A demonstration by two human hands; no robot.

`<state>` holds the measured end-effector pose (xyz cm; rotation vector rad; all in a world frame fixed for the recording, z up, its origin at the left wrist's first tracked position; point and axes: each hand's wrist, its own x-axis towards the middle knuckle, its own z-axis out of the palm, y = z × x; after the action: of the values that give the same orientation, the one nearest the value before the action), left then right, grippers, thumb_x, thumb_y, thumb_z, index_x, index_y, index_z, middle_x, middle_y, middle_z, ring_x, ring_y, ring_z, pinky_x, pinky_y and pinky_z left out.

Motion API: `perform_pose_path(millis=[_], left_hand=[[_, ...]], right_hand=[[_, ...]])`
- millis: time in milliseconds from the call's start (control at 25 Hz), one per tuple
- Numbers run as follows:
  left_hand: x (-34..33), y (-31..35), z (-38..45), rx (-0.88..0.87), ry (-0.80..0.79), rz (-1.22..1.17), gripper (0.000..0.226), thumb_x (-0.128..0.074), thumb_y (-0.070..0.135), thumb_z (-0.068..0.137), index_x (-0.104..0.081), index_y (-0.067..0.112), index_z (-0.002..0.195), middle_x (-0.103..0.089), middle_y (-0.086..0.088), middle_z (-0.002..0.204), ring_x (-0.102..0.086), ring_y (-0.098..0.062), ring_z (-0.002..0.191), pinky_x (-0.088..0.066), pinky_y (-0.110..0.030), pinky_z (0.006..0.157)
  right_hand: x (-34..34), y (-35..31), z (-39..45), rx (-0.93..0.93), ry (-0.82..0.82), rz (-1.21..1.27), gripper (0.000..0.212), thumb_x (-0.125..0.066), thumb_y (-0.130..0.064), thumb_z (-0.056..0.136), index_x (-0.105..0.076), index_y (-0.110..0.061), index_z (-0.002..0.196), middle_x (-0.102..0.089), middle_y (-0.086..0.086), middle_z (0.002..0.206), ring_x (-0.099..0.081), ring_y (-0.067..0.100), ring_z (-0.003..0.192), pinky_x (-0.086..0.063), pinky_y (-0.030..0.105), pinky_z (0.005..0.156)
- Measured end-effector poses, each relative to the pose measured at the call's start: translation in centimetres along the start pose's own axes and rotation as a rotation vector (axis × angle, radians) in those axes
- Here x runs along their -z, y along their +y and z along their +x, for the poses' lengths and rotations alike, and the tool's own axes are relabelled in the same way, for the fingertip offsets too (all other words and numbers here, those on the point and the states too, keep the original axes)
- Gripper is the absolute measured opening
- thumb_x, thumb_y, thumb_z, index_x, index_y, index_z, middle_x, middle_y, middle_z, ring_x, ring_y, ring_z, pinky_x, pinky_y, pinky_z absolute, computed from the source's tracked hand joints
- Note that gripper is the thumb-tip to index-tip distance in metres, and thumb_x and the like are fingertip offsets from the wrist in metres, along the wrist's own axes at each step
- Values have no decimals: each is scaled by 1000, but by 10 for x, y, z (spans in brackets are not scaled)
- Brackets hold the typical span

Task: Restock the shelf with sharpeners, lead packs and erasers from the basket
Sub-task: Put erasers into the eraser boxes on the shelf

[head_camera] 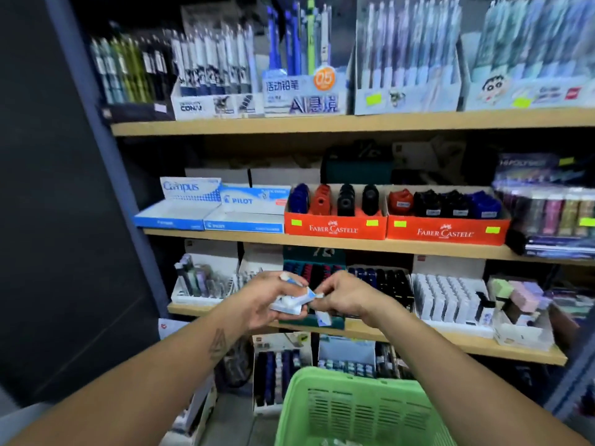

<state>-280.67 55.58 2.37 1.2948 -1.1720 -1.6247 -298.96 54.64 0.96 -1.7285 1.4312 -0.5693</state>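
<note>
My left hand (269,299) grips a small bunch of white erasers in blue sleeves (291,302), held in front of the lower shelf. My right hand (343,296) pinches one end of an eraser from that bunch. Another blue-and-white eraser (323,318) shows just below my right fingers; whether it is held I cannot tell. The green basket (360,410) sits low in front of me, with a few white items at its bottom edge. On the middle shelf stand the open Campus eraser box (180,209) and the Pilot eraser box (248,210), and two orange sharpener boxes (335,226).
Wooden shelves (354,123) hold pen displays on top, lead packs (547,214) at the right, and more stationery trays (450,300) on the lower level. A dark panel (64,220) bounds the shelving on the left.
</note>
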Motion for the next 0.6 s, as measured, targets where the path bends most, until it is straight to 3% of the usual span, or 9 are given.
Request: perform_pose_path(millis=[160,280,480,600], left_hand=[[34,54,-16,-125,39,-28,21,-66,-8,86,-66,-3,106,-71,-23,96,-72,-30,75,-59,-34,56],[61,87,-23,-206,86,-77,21,-67,-11,84,-66,-4,103,-72,-24,96,-72,-33,77,-60,-37,57],[113,115,-17,-333,239,-156,17,-67,-12,83,-66,-3,97,-70,-27,91,-72,-36,76,-63,-45,65],[138,126,-7,-385,318,-214,14,-67,-12,83,-65,0,89,-67,-22,86,-69,-35,73,-62,-42,61]], right_hand=[[6,-71,22,144,135,-115,10,-79,-15,83,-74,-6,83,-64,1,62,-58,11,55,-49,28,56],[1,-111,48,242,275,-80,16,-86,-15,73,-72,-13,80,-72,6,72,-70,22,67,-61,41,69],[-18,-160,83,281,387,226,18,-82,1,74,-68,-10,81,-70,13,82,-69,24,74,-60,44,81],[-23,-178,101,267,343,399,22,-82,0,76,-68,-5,92,-71,13,87,-66,19,69,-56,31,69]])
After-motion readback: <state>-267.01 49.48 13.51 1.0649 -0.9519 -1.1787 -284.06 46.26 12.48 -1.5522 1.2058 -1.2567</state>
